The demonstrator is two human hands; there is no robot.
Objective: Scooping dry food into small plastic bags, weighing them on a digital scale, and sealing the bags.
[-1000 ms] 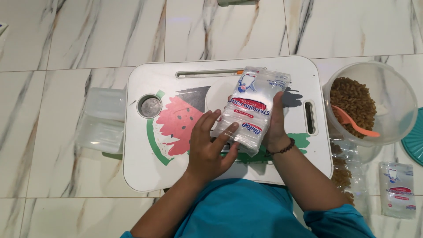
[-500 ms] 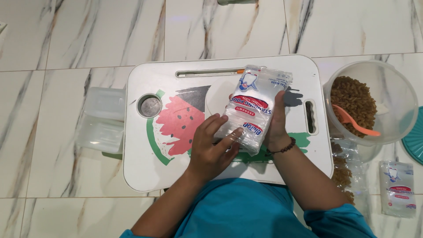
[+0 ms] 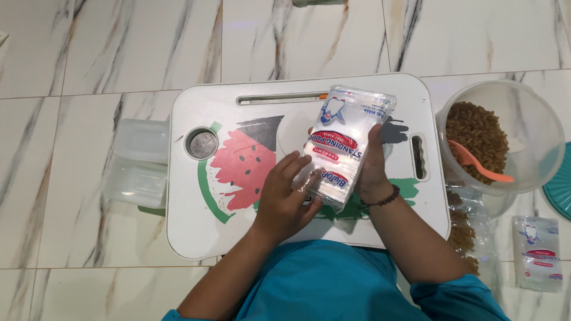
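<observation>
I hold a clear plastic pack of pouches (image 3: 343, 140), printed red and blue, over a small white lap table (image 3: 196, 233) with a watermelon picture. My right hand (image 3: 375, 163) grips the pack's right edge, thumb on its face. My left hand (image 3: 287, 193) has its fingers at the pack's lower left corner, touching the plastic there. The pack is tilted, its top end pointing away from me. A round white scale or dish beneath it is mostly hidden.
A clear tub of brown pasta (image 3: 498, 138) with an orange scoop (image 3: 479, 162) stands right of the table. Another pouch pack (image 3: 537, 252) lies on the floor at lower right, beside a bag of pasta (image 3: 463, 226). Clear lidded boxes (image 3: 137, 161) sit at the left. Marble tile floor all around.
My left hand has shifted its fingers lower along the pack's left edge toward the bottom corner. The pack has turned slightly. My right hand keeps its grip.
</observation>
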